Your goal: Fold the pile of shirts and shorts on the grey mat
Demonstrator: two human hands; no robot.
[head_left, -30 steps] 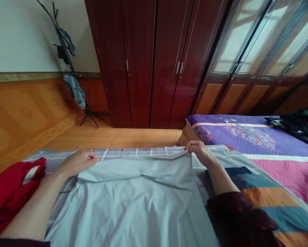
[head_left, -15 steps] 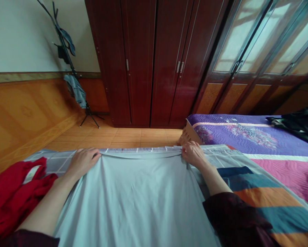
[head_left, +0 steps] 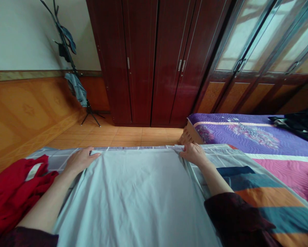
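Note:
A pale grey-blue cloth lies spread in front of me, its far edge straight and flat near the bed's far side. At its far left corner rests my left hand, thumb stretched out along the edge and apart from the fingers. My right hand touches the far right corner, its thumb also a little apart from the fingers. Folds run down both sides of the cloth. Beneath it is a checked grey sheet. Beside my left forearm lies a bunched red garment with a white patch.
Right of my forearm lies a folded teal and orange striped cloth. Farther right is a purple and pink quilted bedspread with a dark garment on it. Beyond the bed stand a dark red wardrobe and a coat stand.
The cloth's far edge, earlier pinched and sagging between my hands, now lies flat. My left thumb has parted from the fingers, and my right hand's grip has loosened.

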